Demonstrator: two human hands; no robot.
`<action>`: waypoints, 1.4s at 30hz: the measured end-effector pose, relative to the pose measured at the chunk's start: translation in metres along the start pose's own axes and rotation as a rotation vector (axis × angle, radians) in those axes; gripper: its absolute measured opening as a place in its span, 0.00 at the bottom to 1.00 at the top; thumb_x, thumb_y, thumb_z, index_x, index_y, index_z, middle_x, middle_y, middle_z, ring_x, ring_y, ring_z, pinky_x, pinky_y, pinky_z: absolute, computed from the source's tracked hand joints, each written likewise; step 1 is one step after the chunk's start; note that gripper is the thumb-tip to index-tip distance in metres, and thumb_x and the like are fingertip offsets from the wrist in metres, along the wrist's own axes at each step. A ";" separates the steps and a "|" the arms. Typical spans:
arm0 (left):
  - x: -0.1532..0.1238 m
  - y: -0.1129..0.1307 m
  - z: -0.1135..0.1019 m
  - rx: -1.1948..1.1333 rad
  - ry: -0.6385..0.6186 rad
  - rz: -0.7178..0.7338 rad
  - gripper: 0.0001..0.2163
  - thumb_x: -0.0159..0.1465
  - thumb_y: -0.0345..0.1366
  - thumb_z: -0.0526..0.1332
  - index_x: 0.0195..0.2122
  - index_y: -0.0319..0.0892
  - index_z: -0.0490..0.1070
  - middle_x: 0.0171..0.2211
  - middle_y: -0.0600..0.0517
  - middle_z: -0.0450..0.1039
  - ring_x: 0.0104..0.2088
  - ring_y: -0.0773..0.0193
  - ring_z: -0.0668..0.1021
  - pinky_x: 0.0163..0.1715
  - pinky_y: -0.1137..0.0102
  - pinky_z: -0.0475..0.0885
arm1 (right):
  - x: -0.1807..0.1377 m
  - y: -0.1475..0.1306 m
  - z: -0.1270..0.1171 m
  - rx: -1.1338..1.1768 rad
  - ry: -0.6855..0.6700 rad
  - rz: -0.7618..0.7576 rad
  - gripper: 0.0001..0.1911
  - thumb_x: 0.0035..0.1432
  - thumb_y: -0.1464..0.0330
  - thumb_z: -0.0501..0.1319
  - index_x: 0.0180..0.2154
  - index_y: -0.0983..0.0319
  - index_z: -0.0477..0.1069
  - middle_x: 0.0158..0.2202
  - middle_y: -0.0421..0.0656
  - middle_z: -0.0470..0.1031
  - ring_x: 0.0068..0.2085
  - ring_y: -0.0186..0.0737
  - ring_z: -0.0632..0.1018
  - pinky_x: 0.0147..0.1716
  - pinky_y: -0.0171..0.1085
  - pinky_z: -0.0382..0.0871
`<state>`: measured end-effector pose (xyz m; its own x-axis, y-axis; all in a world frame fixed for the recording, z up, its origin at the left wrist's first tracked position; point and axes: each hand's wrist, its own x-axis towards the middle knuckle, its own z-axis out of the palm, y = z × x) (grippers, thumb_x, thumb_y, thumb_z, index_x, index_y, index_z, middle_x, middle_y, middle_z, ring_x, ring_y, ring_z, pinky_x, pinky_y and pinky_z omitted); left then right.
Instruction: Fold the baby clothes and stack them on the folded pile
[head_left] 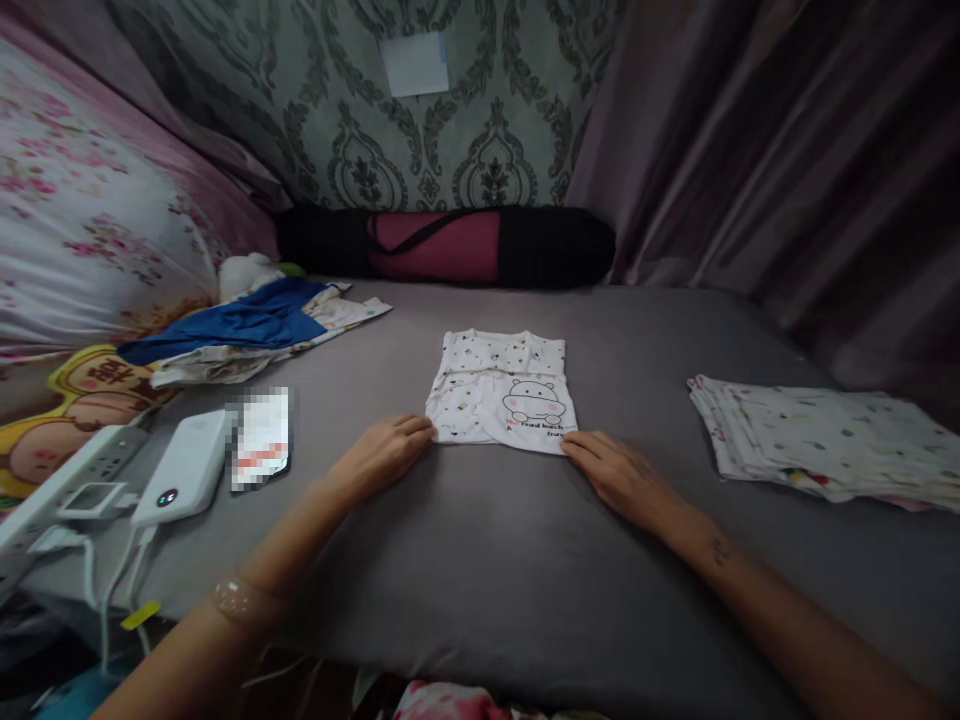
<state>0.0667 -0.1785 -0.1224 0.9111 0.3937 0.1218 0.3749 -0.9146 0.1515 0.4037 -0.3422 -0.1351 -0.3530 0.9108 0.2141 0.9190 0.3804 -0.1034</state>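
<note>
A small white baby shirt (501, 390) lies folded on the grey bed sheet (465, 560), with a cartoon hippo and lettering on its right half and small printed motifs on the rest. My left hand (396, 448) grips its near left corner between thumb and fingers. At the near right corner, my right hand (606, 468) pinches the hem in the same manner. The cloth stays flat on the sheet between both hands.
To the right sits a stack of folded printed clothes (817, 435). On the left are a blue and white garment (247, 325), a white power bank (184, 465), a power strip (75, 490) with cables and a blurred white packet (261, 435). A black and maroon long bag (442, 245) lies along the wall.
</note>
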 end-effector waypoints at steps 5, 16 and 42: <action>0.000 -0.003 0.006 0.015 -0.042 -0.057 0.15 0.69 0.33 0.46 0.50 0.41 0.68 0.47 0.42 0.72 0.44 0.57 0.76 0.43 0.63 0.73 | 0.004 -0.001 0.000 0.021 0.002 0.011 0.21 0.59 0.81 0.47 0.48 0.63 0.70 0.49 0.51 0.73 0.46 0.47 0.74 0.44 0.47 0.73; 0.004 -0.008 0.019 -0.190 0.214 -0.073 0.15 0.66 0.30 0.48 0.53 0.42 0.62 0.49 0.44 0.68 0.45 0.63 0.75 0.45 0.70 0.71 | 0.012 0.001 0.000 0.341 0.164 0.086 0.19 0.61 0.77 0.48 0.52 0.59 0.65 0.48 0.49 0.70 0.50 0.43 0.73 0.51 0.45 0.69; 0.024 -0.034 0.009 -0.449 0.142 0.017 0.13 0.68 0.36 0.51 0.45 0.43 0.73 0.49 0.44 0.74 0.53 0.59 0.73 0.54 0.62 0.67 | 0.042 0.042 0.003 0.416 0.049 -0.095 0.18 0.58 0.74 0.55 0.49 0.58 0.73 0.51 0.46 0.75 0.54 0.40 0.73 0.55 0.46 0.66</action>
<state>0.0775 -0.1387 -0.1339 0.8725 0.4163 0.2559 0.2204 -0.8027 0.5542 0.4265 -0.2874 -0.1329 -0.4151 0.8636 0.2861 0.7300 0.5039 -0.4618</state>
